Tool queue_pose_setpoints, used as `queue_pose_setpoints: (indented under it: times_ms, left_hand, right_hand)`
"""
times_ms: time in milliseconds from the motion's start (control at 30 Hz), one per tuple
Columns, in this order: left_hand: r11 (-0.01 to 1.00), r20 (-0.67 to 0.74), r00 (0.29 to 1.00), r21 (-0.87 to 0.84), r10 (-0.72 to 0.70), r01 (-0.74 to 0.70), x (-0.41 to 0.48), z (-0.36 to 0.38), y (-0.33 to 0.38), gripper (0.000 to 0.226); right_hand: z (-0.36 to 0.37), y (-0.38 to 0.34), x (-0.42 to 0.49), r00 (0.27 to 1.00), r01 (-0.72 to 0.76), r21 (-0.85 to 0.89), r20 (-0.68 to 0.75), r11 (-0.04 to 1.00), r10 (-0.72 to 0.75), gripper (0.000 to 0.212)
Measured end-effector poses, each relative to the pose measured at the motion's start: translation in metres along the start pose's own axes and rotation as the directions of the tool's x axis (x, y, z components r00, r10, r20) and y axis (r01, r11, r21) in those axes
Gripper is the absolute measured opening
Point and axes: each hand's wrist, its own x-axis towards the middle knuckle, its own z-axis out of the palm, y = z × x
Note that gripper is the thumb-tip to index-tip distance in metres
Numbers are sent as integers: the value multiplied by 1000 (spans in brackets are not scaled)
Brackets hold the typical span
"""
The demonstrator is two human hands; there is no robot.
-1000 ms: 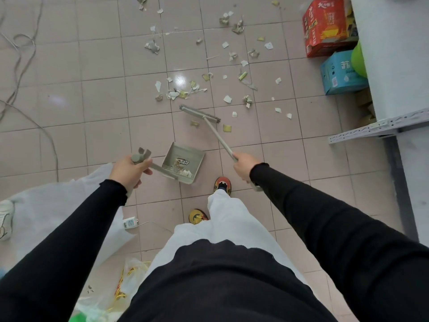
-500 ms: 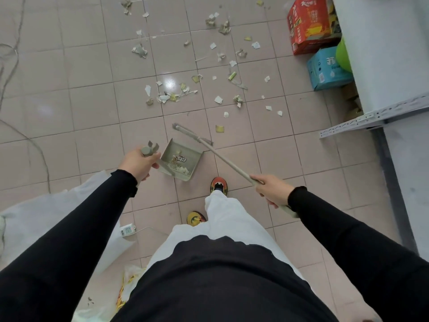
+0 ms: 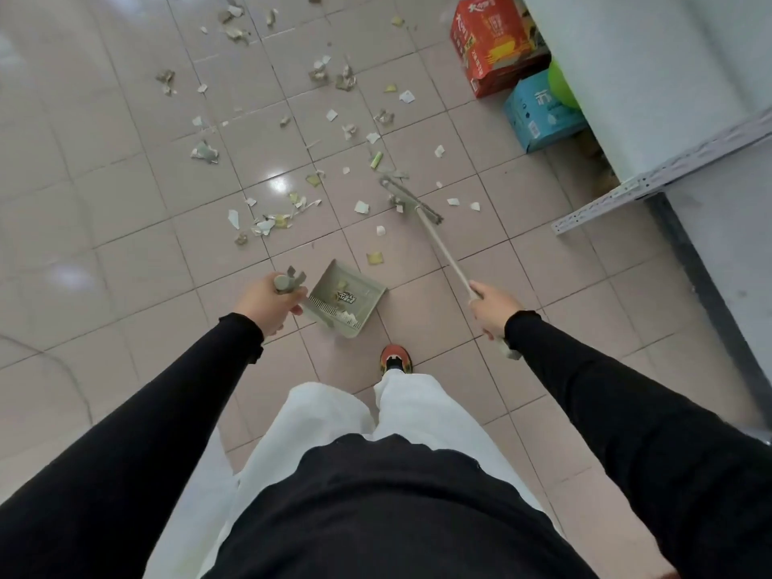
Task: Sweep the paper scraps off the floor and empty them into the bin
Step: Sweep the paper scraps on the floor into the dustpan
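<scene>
- The left hand [image 3: 267, 302] is gripping the round grey-green handle end of the dustpan [image 3: 364, 288], fingers curled tightly round it, knuckles up, the arm reaching forward in a black sleeve [image 3: 146, 432].
- The dustpan – a matte plastic scoop, squarish, with a toothed comb ridge along its near wall – is sitting low over the floor [image 3: 104, 202] just ahead of the person's shoe [image 3: 396, 358]. It is holding a few pale scraps and what looks like a printed wrapper, though blur is making that hard to tell.
- The right hand [image 3: 493, 313] is clasping the broom [image 3: 443, 248] near the top of its thin, pale, straight pole, fingers wrapped round it, with the wrist angling outward.
- The broom's narrow flat head [image 3: 411, 201] is lying slanted on the tiles well ahead of the dustpan, touching several bits of paper.
- The paper scraps [image 3: 265, 226] are lying scattered over the glossy pinkish-beige square tiles – torn, crumpled pieces in white, grey and yellow-green, thickest ahead and to the left of the broom head. One yellowish piece [image 3: 374, 257] is lying just beyond the dustpan's mouth.
- A red carton [image 3: 493, 39] and a blue carton [image 3: 539, 112] are standing side by side against a white unit with a perforated metal rail [image 3: 651, 190].
- Loose white trousers [image 3: 417, 411] are filling the lower middle.
</scene>
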Motion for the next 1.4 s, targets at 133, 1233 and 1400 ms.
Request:
queue_pose_setpoints:
  times_ms: [133,1233,1400]
  left_hand:
    - [996,48,998,73,49,-52,19,-3,22,20]
    - [888,322,901,261,290,-379,132,-91,69,16]
    - [887,335,898,260,287,-381,151,-76,106,18]
  right_hand:
    - [-11,-42,42,999,-11,-105,-37,994,8,51]
    - [141,-80,-94,962,-254,449,24,857,272,56]
    - [95,-80,-32,941,-206,559,-111,803,319,56]
